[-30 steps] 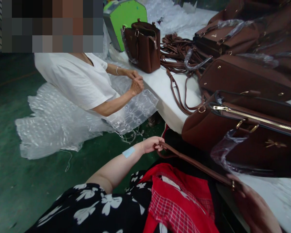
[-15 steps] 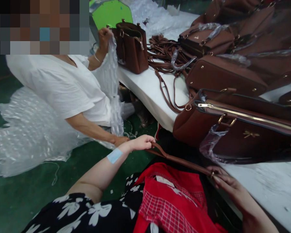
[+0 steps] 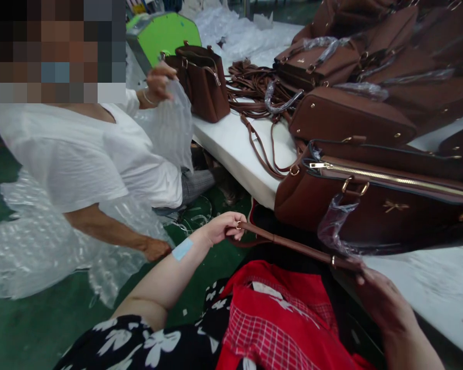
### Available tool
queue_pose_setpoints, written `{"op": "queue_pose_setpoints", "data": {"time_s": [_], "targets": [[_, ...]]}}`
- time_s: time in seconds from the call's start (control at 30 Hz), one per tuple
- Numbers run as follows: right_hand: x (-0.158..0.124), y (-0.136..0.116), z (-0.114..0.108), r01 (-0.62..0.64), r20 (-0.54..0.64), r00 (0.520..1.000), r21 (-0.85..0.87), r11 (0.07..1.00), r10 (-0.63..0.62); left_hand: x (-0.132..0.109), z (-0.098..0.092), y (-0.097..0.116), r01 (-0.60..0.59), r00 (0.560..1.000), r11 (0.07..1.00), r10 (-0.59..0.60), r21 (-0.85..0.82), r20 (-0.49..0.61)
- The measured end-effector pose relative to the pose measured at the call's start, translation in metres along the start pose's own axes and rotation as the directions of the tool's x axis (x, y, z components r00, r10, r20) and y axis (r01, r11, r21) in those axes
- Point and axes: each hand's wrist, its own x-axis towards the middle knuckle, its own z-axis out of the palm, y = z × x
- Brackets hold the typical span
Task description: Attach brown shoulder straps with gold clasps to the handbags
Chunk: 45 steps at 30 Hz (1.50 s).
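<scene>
Both hands grip one brown strap (image 3: 293, 245): left hand (image 3: 224, 227) pinching its end, right hand (image 3: 376, 298) its buckle end.

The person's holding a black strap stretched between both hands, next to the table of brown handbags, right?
Not quite: the strap is brown, not black. The head view shows it stretched between the left hand and right hand, next to the table of brown handbags.

A black garment (image 3: 111, 341) printed with large white flowers fills the lower left of the frame, its short sleeve leaving the forearm bare; a red cloth (image 3: 293, 293) with a red-and-white checked panel (image 3: 270, 341) covers the lower centre; a pale blue plaster (image 3: 182, 248) sits on the forearm behind the left grip (image 3: 221, 228).
</scene>
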Motion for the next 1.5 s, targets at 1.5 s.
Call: {"op": "queue_pose_setpoints", "data": {"time_s": [1.5], "targets": [[-0.015,-0.041,0.021,-0.069,-0.261,0.957,0.22,0.973,0.127,0.019,0.013,0.004,-0.104,0.985,0.98,0.078,-0.168,-0.156]]}}
